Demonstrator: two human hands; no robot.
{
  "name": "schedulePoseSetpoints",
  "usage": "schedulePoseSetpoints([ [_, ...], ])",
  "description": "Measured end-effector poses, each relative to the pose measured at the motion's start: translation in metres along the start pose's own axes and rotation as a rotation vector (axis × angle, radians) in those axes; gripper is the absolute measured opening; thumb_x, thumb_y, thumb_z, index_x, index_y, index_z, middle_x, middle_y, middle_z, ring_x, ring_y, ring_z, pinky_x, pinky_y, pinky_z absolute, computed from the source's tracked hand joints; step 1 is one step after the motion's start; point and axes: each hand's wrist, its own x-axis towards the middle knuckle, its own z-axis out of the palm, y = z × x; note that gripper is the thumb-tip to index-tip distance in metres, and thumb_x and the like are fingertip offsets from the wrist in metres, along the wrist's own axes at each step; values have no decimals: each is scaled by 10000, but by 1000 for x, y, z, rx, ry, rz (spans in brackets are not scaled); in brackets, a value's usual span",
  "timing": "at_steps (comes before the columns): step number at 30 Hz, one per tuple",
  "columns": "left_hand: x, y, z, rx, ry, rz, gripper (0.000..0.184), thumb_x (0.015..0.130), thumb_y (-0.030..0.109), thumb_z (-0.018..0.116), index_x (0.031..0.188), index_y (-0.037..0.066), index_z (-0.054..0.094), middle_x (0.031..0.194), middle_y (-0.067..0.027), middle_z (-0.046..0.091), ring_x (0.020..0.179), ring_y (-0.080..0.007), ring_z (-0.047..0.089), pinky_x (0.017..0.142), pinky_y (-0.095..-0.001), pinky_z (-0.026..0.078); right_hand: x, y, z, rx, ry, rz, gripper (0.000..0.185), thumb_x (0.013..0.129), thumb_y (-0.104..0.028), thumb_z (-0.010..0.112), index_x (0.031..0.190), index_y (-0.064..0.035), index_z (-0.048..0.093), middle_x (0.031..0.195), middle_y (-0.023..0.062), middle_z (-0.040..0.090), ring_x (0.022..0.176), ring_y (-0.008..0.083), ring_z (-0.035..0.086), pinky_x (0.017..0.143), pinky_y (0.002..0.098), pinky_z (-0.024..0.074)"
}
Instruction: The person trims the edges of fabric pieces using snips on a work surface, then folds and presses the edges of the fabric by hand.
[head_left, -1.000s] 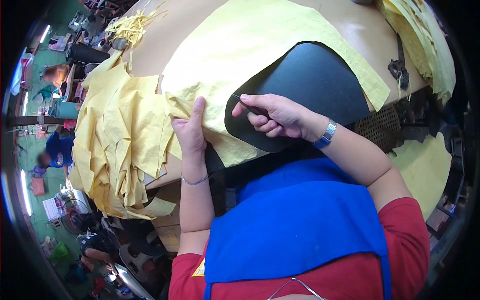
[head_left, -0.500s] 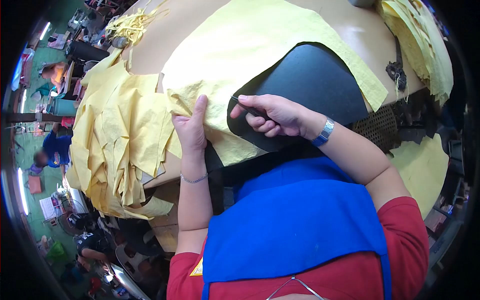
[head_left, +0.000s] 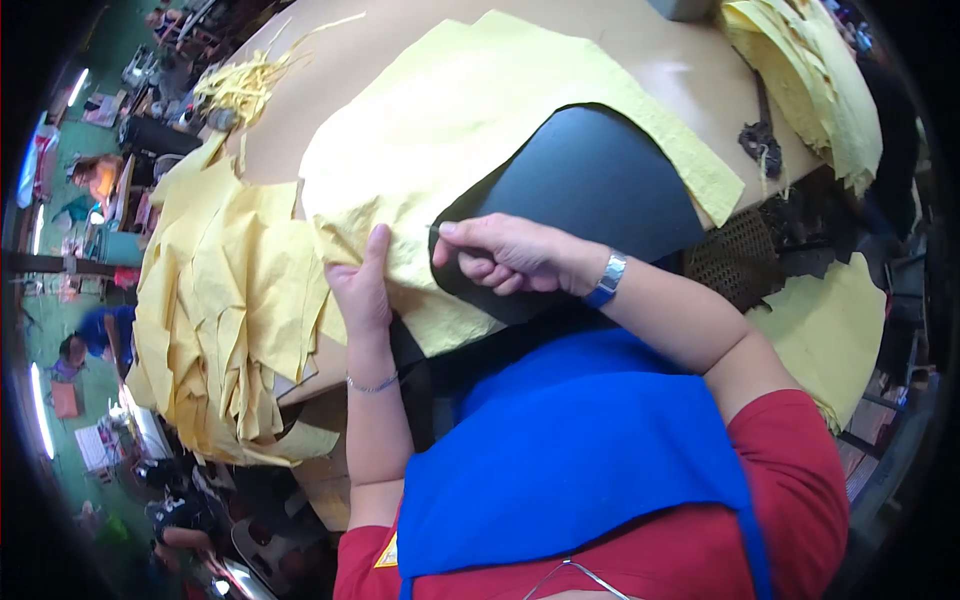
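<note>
A large yellow leather-like sheet point(head_left: 430, 130) with an irregular outline is spread on the table. My left hand point(head_left: 361, 290) is closed on its bunched near-left edge, thumb up and the other fingers out of sight beneath. My right hand point(head_left: 510, 253) is closed around a slim dark pen-like tool, mostly covered by the fingers, whose thin tip points left onto the sheet; I cannot tell if it is a blade or a pen. Below this hand lies a smooth black panel point(head_left: 590, 190), bordered by the curved inner edge of the yellow sheet.
Overlapping yellow pieces point(head_left: 230, 300) hang over the table's left side. Yellow strips point(head_left: 245, 85) lie at the far left. Another yellow stack point(head_left: 815, 85) drapes at the far right, near a dark tangled object point(head_left: 760, 145). A yellow piece point(head_left: 825, 335) hangs low right. Other people work at left.
The whole view has shifted, so table and hands appear a little lower and further left. Both hands keep their grips, and the tool shows less between my right fingers.
</note>
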Motion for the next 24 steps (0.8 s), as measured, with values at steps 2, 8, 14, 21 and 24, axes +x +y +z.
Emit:
schedulePoseSetpoints([
  [2,-6,4,-6,125,-4,9,459,869,-6,684,1289,-41,503,1190,-107,613,1027,-166,619,902,-294,501,-12,0,-2,-89,23,-41,338,1037,-369,409,1009,-65,553,603,-66,355,472,27,264,392,190,239],
  [8,-21,42,-14,694,252,570,629,831,56,707,1380,-8,405,1324,-217,508,1312,-316,420,1119,-434,292,-72,-18,-54,20,336,-335,379,1019,-411,452,1097,-54,550,650,-34,401,509,33,334,415,178,279],
  [14,30,55,92,902,-491,733,273,824,133,703,1086,77,651,1091,-128,665,1032,-320,622,891,-410,484,-72,-26,-107,499,306,-435,347,1019,-413,441,1144,-97,511,694,-26,429,519,51,346,422,170,298],
  [21,57,-10,121,824,-411,732,113,849,210,685,860,98,685,904,-53,674,861,-259,652,735,-373,519,-71,-27,-106,427,344,-301,365,1035,-418,403,1138,-90,526,704,-39,437,516,31,339,410,148,294],
  [24,56,-14,119,714,-362,630,107,861,225,675,852,119,683,893,-42,671,830,-253,656,699,-368,524,-61,-32,-107,424,305,-258,370,1038,-409,400,1142,-78,531,710,-37,445,514,25,342,401,135,298],
])
